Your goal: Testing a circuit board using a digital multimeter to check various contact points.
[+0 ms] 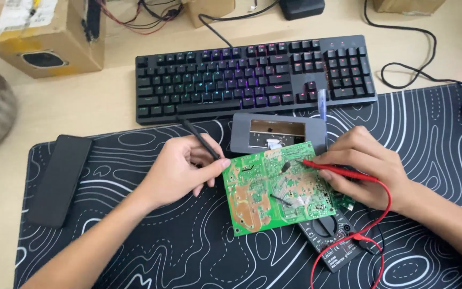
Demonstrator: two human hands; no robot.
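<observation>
While propped over the meter: board (274,187) green, tilted, long axis running lower-left to upper-right, solder side up, near the mat's middle.
Box: brown carton (44,35) at top left on the desk, white label on its top, dark oval hole on its front face.
Label: white, rectangular, slanted, print too small to tell.
Left hand (180,171): fingers clamped together on the black probe (201,140), touching the board's left edge.
Black probe: long axis slanting from upper-left down to lower-right, tip at the board's upper-left corner.
Right hand (367,168): fingers pinched shut on the red probe (335,170), resting at the board's right edge.
Red probe: nearly level, tip pointing left onto the board's upper middle, red lead looping down behind.
Meter (332,238): dark, under the board's lower right, dial showing, leads plugged in at its lower end.
Frame (276,134): grey, rectangular, with a window, just behind the board.
Keyboard (255,75): black, lit keys, beyond the frame.
Mat (135,235): black with white wavy lines.
Phone (60,179): black slab at the mat's left edge.
</observation>
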